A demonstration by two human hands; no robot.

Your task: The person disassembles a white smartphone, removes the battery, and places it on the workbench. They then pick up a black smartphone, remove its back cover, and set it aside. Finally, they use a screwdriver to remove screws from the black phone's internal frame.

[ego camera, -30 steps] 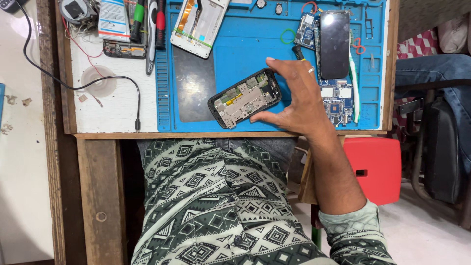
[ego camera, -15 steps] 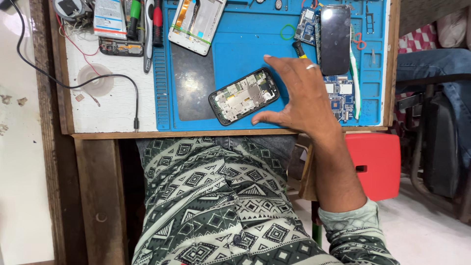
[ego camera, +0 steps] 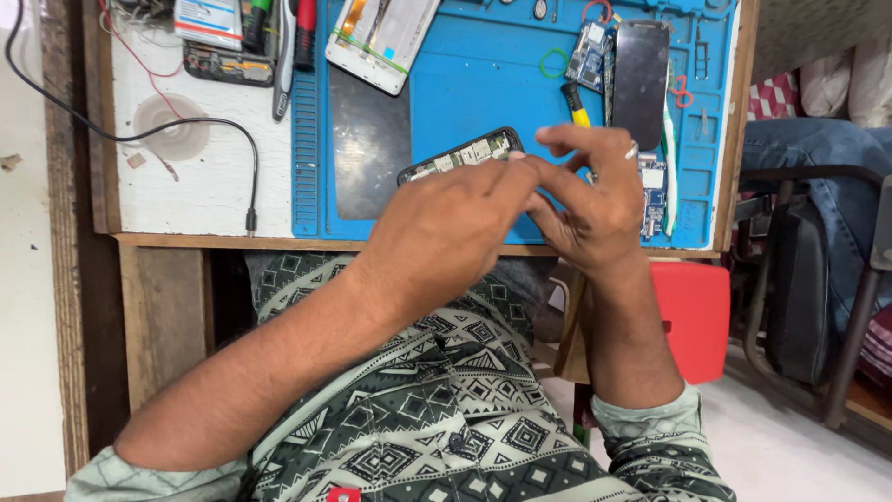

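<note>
An opened black phone with its circuit board showing lies on the blue work mat; only its upper edge shows. My left hand lies over the phone and covers most of it. My right hand is just right of the phone, with a ring on one finger. Its thumb and fingertips meet the fingertips of my left hand. Whether something small sits between them is hidden.
On the mat lie a dark glass panel, a small circuit board, a yellow-handled tool, a white phone frame and a dark flat sheet. A black cable crosses the white bench. A red stool stands at the right.
My left hand has come into view and settled over the phone. My right hand has let go of the phone's edge and lifted its fingers to meet the left fingertips.
</note>
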